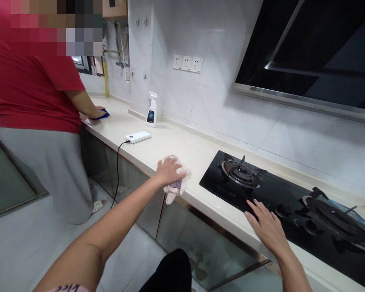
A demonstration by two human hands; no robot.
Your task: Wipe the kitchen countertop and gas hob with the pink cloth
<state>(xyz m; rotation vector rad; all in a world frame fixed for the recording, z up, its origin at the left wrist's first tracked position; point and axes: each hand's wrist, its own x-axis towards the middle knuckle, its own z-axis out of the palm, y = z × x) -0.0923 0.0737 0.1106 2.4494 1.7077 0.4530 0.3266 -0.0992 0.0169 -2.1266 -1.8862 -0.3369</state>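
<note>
Near the front edge of the cream countertop (170,140), my left hand (169,171) presses a pale pink cleaning cloth (182,178) against the surface. Part of the cloth hangs over the edge, and my palm hides some of it. My right hand (267,227) is at the front of the black gas hob (214,178), fingers spread and holding nothing. Whether its fingertips rest on the glass I cannot tell. The near burner (243,172) lies beyond that hand, and the control knobs (282,209) are just right of its fingers.
A white power bank (138,137) with a black cable (117,170) running off the edge sits on the counter. Behind it stands a spray bottle (151,110). At left, a person in a red shirt (33,89) holds a blue cloth (104,114). A range hood (310,52) overhangs the hob.
</note>
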